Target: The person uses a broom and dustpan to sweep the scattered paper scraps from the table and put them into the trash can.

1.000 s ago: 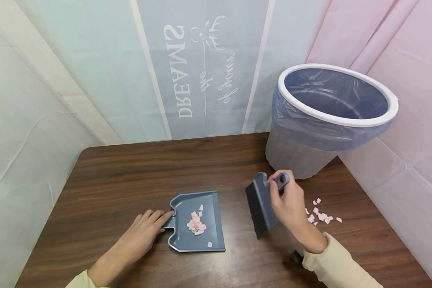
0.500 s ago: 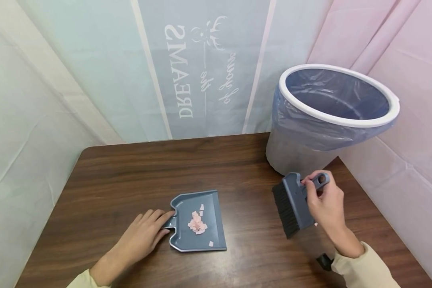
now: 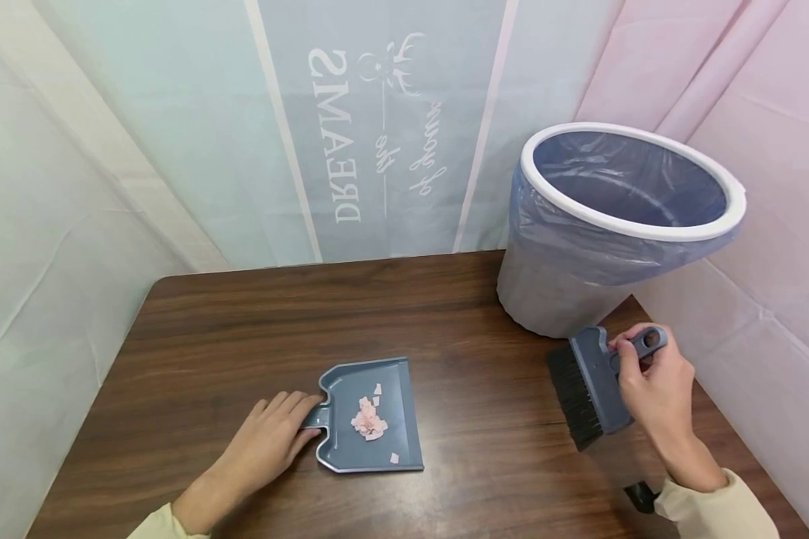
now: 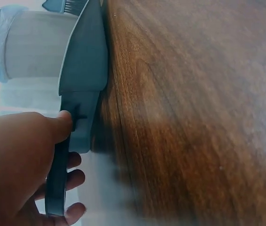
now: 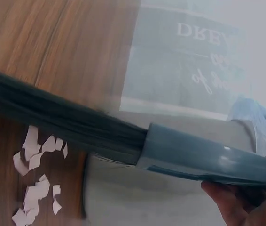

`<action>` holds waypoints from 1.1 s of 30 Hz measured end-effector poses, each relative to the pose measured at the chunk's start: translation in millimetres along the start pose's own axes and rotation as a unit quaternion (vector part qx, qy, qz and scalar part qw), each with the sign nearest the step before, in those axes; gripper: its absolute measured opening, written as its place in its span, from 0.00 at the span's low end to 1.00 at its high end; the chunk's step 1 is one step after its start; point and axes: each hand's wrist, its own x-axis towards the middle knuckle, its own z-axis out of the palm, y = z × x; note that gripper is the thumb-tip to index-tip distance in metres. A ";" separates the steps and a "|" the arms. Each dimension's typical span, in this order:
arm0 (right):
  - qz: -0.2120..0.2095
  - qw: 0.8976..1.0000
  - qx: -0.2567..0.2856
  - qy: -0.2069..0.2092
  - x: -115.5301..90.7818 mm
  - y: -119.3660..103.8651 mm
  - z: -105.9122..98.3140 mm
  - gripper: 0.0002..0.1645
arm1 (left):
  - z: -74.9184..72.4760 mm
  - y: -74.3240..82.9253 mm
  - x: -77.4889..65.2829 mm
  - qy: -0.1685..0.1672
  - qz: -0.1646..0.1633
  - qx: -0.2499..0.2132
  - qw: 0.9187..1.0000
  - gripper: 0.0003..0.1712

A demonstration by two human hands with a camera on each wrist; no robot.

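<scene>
My left hand (image 3: 263, 442) grips the handle of a blue-grey dustpan (image 3: 399, 412) on the table, with the thumb on top of the handle in the left wrist view. A small heap of pale pink paper scraps (image 3: 368, 423) lies in the pan, with a few loose bits around it. My right hand (image 3: 662, 393) holds a matching hand brush (image 3: 601, 383) by its handle, its black bristles (image 5: 62, 113) pointing left. More paper scraps (image 5: 33, 197) show on the table beside the bristles in the right wrist view; brush and hand hide them in the head view.
A grey trash bin (image 3: 546, 288) with a white rim and a bluish plastic liner stands at the back right, just beyond the brush. Printed cloth (image 3: 391, 150) hangs along the table's back edge. The wooden tabletop (image 3: 256, 322) lies under everything.
My right hand has carried the brush rightward, from between the pan and the loose scraps to over those scraps, covering them in the head view. The left hand and dustpan stay nearly still.
</scene>
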 end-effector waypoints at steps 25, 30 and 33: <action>0.009 1.000 -0.016 0.011 -3.1 3.4 -0.7 0.07 | -26.2 -1.2 34.0 -0.003 0.032 -0.009 0.999 0.21; 0.013 1.000 -0.019 0.012 -2.3 2.9 -0.5 0.07 | -41.7 -0.9 48.7 -0.016 0.035 -0.022 0.999 0.21; 0.011 1.000 -0.019 0.011 -0.8 1.9 -0.2 0.06 | -51.8 -1.7 57.5 -0.021 0.038 -0.025 0.999 0.20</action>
